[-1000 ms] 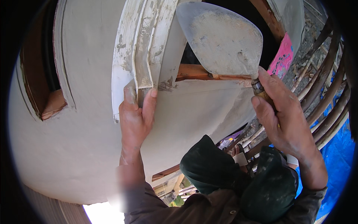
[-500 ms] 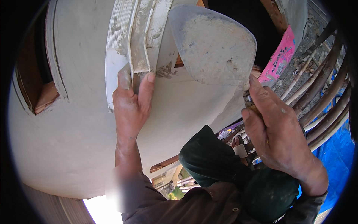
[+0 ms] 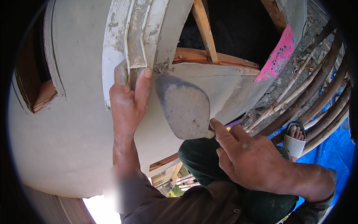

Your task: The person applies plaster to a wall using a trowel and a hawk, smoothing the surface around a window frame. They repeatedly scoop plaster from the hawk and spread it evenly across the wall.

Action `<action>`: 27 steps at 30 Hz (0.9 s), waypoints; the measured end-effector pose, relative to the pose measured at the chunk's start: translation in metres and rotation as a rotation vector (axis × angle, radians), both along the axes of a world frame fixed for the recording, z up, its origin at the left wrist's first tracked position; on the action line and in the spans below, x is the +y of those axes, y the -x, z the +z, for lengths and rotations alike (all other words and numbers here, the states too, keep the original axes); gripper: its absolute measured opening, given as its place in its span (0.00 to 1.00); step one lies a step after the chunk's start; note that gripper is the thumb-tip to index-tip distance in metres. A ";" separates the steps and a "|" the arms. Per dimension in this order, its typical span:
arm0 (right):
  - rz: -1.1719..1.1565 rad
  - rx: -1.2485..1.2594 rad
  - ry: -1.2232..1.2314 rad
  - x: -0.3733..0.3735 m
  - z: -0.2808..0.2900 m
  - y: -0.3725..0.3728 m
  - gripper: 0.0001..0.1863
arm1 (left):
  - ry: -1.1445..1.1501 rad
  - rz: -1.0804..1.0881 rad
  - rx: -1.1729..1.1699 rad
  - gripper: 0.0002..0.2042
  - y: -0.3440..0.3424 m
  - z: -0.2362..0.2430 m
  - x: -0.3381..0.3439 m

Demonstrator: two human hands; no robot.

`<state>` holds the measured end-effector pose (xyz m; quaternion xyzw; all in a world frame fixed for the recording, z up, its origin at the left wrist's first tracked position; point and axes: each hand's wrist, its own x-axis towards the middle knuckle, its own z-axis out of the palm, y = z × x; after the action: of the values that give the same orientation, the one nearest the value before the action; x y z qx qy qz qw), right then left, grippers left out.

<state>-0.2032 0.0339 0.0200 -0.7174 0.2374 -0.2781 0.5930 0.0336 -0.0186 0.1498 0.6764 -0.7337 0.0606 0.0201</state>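
Observation:
My left hand (image 3: 128, 99) is closed around the lower end of a white ribbed strip (image 3: 114, 56) with a raised channel, smeared with grey mortar. The thumb lies by the channel's right edge and a mortar-coated finger by its left; the other fingers are hidden. My right hand (image 3: 257, 160) grips a trowel (image 3: 186, 108) by its handle, mostly covered by the fingers, index finger stretched toward the blade. The broad blade is coated with a thin grey film. It hangs in front of the grey plastered wall (image 3: 82, 138), right of my left hand and just below the window opening's corner.
An opening with a wooden frame (image 3: 235, 62) is at the upper right, a pink printed sheet (image 3: 276, 54) at its corner. Another opening (image 3: 46, 93) lies far left. Wooden poles (image 3: 317, 91) run along the right above a blue tarp (image 3: 332, 149). A sandalled foot (image 3: 294, 140) rests there.
My right hand and the trowel have moved down and left, away from the window opening, and the blade has turned. My left hand keeps its grip on the strip.

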 end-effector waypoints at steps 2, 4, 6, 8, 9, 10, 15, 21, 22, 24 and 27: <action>0.071 0.003 0.037 0.004 -0.002 0.001 0.31 | 0.010 -0.019 0.014 0.18 -0.002 -0.002 -0.001; 0.051 0.066 -0.033 -0.004 -0.001 0.013 0.29 | -0.001 -0.015 0.019 0.18 -0.004 -0.004 -0.001; -0.061 0.048 -0.079 -0.013 -0.005 0.022 0.28 | -0.020 0.032 0.018 0.18 0.000 0.000 0.000; -0.268 -0.037 -0.121 -0.019 -0.011 0.029 0.27 | -0.033 0.072 0.034 0.18 0.005 0.003 0.002; -0.353 -0.044 -0.131 -0.024 -0.011 0.030 0.25 | -0.032 0.075 0.044 0.17 0.006 0.003 0.003; -0.384 -0.059 -0.145 -0.031 -0.011 0.031 0.25 | -0.031 0.080 0.053 0.17 0.007 0.003 0.001; -0.479 -0.116 -0.071 -0.045 -0.010 0.025 0.24 | -0.029 0.045 0.047 0.17 0.004 0.002 0.001; -0.462 -0.153 -0.032 -0.053 -0.013 0.017 0.24 | -0.021 0.015 0.018 0.16 0.004 0.003 0.001; -0.461 -0.144 -0.061 -0.054 -0.012 0.018 0.24 | -0.021 0.010 0.008 0.16 0.004 0.003 0.000; -0.450 -0.123 -0.128 -0.054 -0.010 0.019 0.24 | -0.021 0.011 -0.005 0.16 0.003 0.003 0.001; -0.431 -0.100 -0.111 -0.053 -0.012 0.018 0.24 | -0.026 0.025 0.027 0.16 0.005 0.002 0.001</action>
<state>-0.2215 -0.0193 0.0075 -0.6017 0.3702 -0.4202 0.5695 0.0286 -0.0177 0.1519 0.6863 -0.7258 0.0422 0.0204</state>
